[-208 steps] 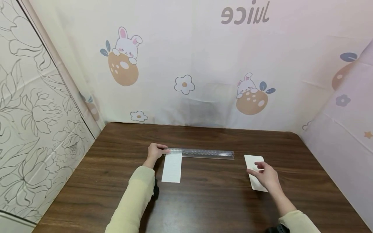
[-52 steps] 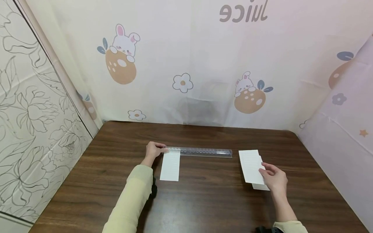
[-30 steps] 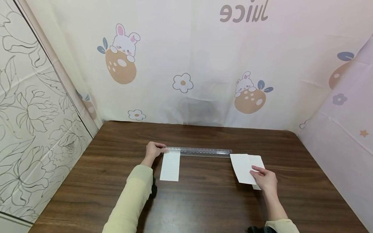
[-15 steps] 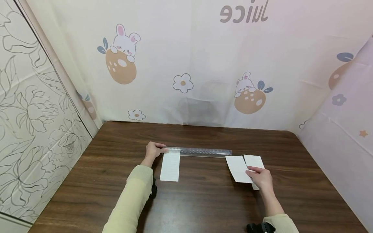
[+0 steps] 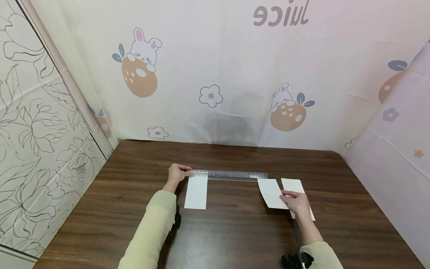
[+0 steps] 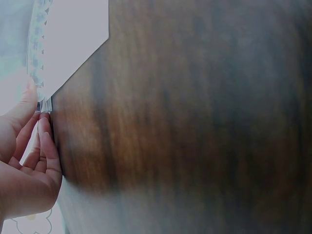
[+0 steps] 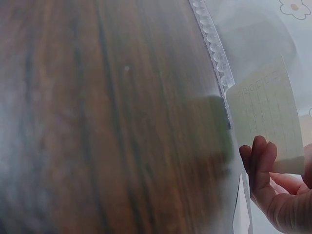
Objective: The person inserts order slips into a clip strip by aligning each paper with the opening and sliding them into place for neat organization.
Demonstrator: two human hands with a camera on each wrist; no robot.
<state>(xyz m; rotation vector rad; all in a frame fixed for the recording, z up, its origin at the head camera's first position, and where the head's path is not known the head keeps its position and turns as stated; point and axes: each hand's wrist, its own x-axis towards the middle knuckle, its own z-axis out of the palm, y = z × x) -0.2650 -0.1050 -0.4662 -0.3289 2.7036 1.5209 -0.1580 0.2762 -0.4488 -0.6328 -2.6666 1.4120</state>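
A long clear plastic strip (image 5: 236,175) with a row of round bumps lies across the table. My left hand (image 5: 176,175) pinches its left end, thumb on top and fingers below in the left wrist view. Lined white paper (image 5: 196,190) lies at that end, its top edge on the strip near my thumb. My right hand (image 5: 298,203) pinches a separate paper sheet (image 5: 271,194) by its right side, raised and tilted. Faint printed lines show on its underside (image 7: 265,112) in the right wrist view. Its far left corner is by the strip's right end.
More white paper (image 5: 292,184) lies on the table at the right, partly hidden behind my right hand. The dark wooden table (image 5: 235,231) meets a patterned cloth (image 5: 235,74) along its back edge.
Earlier, my right hand hovered open over the paper at the right. It now holds a sheet and has carried it left toward the strip. My left hand stays at the strip's end.
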